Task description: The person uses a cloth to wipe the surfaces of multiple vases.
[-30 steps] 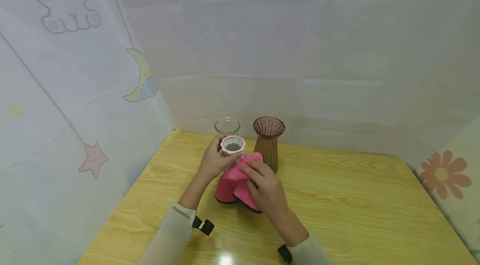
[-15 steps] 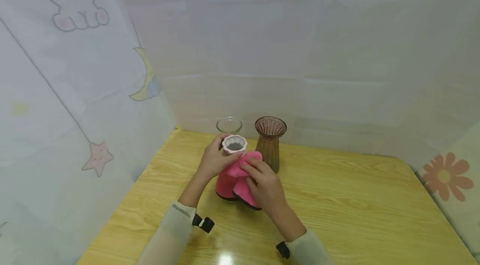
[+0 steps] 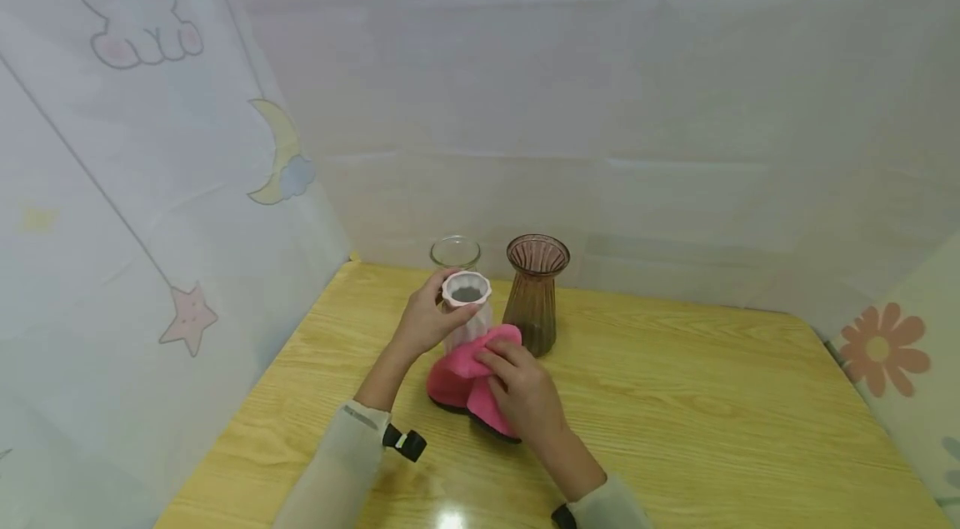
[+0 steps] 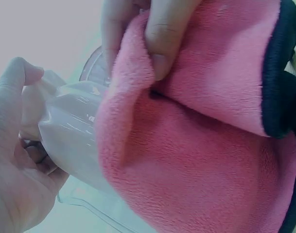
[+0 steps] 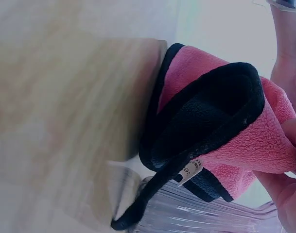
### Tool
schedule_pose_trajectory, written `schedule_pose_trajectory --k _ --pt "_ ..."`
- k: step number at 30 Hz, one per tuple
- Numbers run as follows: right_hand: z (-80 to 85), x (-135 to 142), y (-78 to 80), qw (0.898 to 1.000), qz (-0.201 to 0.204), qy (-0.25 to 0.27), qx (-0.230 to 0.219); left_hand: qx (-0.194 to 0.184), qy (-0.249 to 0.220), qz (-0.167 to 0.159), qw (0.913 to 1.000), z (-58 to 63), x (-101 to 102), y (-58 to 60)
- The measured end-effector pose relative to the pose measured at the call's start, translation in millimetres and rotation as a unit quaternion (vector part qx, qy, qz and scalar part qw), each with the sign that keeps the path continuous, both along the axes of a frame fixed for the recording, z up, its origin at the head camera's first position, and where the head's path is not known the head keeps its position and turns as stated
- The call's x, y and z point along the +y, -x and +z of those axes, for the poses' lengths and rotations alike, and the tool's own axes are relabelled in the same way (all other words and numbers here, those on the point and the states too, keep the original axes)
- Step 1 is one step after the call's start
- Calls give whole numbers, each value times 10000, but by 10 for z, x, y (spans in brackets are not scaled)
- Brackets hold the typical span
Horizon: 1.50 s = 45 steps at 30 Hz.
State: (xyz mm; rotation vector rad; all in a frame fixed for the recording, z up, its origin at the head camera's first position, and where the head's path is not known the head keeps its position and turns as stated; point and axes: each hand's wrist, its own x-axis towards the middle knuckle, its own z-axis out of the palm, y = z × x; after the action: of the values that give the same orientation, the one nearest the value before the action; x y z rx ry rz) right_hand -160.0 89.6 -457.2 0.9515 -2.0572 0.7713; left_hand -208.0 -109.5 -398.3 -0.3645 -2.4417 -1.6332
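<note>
Fingers and thumb of my left hand (image 3: 422, 322) grip a white vase (image 3: 480, 322) near its scalloped rim. My right hand (image 3: 527, 389) pinches a pink cloth (image 3: 491, 406) with dark edging and holds it against the vase's lower side. In the left wrist view the cloth (image 4: 186, 145) covers the vase's lower part, while the glossy ribbed body (image 4: 72, 128) shows beside the left hand. The right wrist view shows the cloth's dark underside (image 5: 206, 111) and a small white label (image 5: 190, 171). The vase's base is hidden.
A brown ribbed glass vase (image 3: 534, 304) stands just right of the hands. Behind the white vase is a clear glass vessel (image 3: 455, 239), mostly hidden. All are on a wood-grain table (image 3: 697, 396) with a pale printed sheet (image 3: 600, 96) behind.
My right hand has moved the cloth down along the vase, exposing more of its side. The left hand keeps its grip near the rim.
</note>
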Motion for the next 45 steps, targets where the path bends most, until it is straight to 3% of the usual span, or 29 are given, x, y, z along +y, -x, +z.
schedule_pose_trajectory --k 5,12,21,28,35,45 --pt "-65 -18 -3 9999 19 -76 -90 47 -108 -195 9997 -19 -29 43" --pt "-43 -29 -27 9998 -2 -150 -100 49 -638 -542 9965 -34 -47 42" --pt "269 43 -9 9994 147 245 194 2 -726 -97 9973 -32 18 -14" --pt "464 47 60 9989 160 368 253 -138 -322 177 9992 48 3 -11" --pt "440 8 134 9990 140 317 297 -247 -211 -8 9995 74 -29 -6" --pt "321 -5 134 9995 80 292 79 -215 -117 35 9997 55 -8 -9"
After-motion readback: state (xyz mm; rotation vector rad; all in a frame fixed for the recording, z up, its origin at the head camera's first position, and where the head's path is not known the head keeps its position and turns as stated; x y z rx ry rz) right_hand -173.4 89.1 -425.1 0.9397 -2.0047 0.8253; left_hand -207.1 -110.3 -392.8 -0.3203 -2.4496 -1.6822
